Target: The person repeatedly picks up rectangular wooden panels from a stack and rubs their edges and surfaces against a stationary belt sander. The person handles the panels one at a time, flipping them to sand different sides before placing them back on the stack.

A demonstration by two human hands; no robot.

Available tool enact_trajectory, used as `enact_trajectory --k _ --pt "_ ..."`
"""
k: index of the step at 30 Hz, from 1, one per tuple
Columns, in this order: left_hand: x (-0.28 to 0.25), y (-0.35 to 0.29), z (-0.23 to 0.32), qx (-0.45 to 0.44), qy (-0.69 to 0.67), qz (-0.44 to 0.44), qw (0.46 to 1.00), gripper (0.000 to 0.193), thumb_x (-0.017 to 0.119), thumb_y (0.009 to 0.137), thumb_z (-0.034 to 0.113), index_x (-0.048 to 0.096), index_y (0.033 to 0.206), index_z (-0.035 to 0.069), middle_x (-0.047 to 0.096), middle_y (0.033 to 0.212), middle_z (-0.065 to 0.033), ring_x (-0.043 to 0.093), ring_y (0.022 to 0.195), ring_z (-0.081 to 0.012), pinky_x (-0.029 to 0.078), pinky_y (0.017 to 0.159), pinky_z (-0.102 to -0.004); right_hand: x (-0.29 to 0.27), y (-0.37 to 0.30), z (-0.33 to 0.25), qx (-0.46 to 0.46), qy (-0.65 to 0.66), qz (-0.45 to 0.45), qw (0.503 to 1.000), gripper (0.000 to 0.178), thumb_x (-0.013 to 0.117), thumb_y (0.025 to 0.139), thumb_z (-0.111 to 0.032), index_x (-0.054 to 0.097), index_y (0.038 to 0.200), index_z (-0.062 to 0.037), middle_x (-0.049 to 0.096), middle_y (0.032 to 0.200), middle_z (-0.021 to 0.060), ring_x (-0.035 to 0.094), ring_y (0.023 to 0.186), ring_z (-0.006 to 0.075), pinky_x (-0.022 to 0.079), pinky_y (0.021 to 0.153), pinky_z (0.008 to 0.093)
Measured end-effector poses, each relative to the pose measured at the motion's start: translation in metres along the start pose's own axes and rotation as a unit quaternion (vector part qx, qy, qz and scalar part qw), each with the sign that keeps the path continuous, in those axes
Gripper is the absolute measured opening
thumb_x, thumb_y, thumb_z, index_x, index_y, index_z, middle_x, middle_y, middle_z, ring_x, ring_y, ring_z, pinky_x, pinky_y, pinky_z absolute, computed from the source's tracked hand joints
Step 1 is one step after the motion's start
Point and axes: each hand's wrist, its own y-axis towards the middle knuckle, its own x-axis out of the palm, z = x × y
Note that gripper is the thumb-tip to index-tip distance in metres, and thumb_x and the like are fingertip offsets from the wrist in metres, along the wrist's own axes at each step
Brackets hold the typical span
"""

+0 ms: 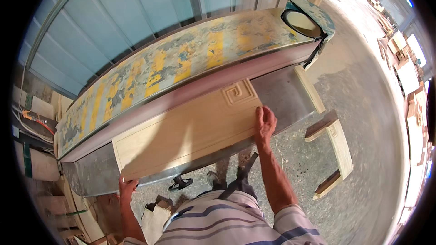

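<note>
A long pale wooden panel [181, 131] lies on the grey metal table [284, 88] of what looks like an edge belt sander, its far long edge along the pinkish belt [190, 95]. A square key pattern is carved into the panel's far right corner [238, 91], and a thin groove runs near its edges. My left hand [127, 187] grips the near left corner, thumb and fingers closed at the edge. At the right end, my right hand [265, 124] is closed on the short edge. The fingers under the panel are hidden.
The sander's worn yellow-striped cover [181, 63] rises behind the belt, with a round-ended roller housing [303, 23] at far right. A black handwheel [180, 183] sits below the table. An angled wooden frame piece [338, 149] stands on the concrete floor; stacked wood [411, 122] lines the right.
</note>
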Motion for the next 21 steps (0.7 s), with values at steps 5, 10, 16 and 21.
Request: enact_trajectory --k 5,10,16,21 --pt "-0.011 0.008 -0.016 0.012 0.0 0.012 1.0 0.075 0.072 0.072 0.008 0.026 0.13 0.004 0.06 0.083 -0.0065 0.054 0.065 -0.01 0.044 0.051 -0.0221 0.007 -0.003 -0.002 0.014 0.003 -0.009 1.0 0.041 0.065 0.08 -0.038 0.062 0.104 -0.0045 0.06 0.106 0.0156 0.05 0.104 0.0307 0.039 0.092 0.041" --pt "0.042 -0.014 0.007 0.091 -0.098 0.019 0.991 0.055 0.07 0.071 0.001 0.046 0.121 0.004 0.06 0.094 -0.003 0.058 0.08 -0.011 0.048 0.065 -0.0235 0.001 0.03 0.016 -0.026 0.182 0.014 0.983 0.027 0.061 0.088 -0.02 0.061 0.1 0.0035 0.062 0.096 0.0081 0.056 0.086 0.0144 0.044 0.079 0.0262" --pt "0.053 -0.01 0.001 0.097 0.024 0.094 0.991 0.084 0.083 0.058 0.015 0.038 0.127 0.0 0.057 0.107 -0.0112 0.057 0.094 -0.0184 0.05 0.077 -0.0311 -0.017 0.042 0.01 0.038 0.204 -0.035 0.978 0.032 0.055 0.091 -0.03 0.058 0.103 -0.0015 0.059 0.095 0.0032 0.053 0.084 0.0111 0.043 0.076 0.0245" --pt "0.037 -0.021 0.02 0.059 0.148 0.14 0.977 0.082 0.085 0.054 0.021 0.044 0.121 -0.002 0.059 0.104 -0.0107 0.058 0.093 -0.0183 0.05 0.077 -0.0306 -0.013 0.025 -0.012 0.007 0.04 -0.036 0.999 0.043 0.054 0.09 -0.039 0.058 0.108 -0.0004 0.059 0.096 0.0045 0.052 0.086 0.0135 0.043 0.077 0.0267"
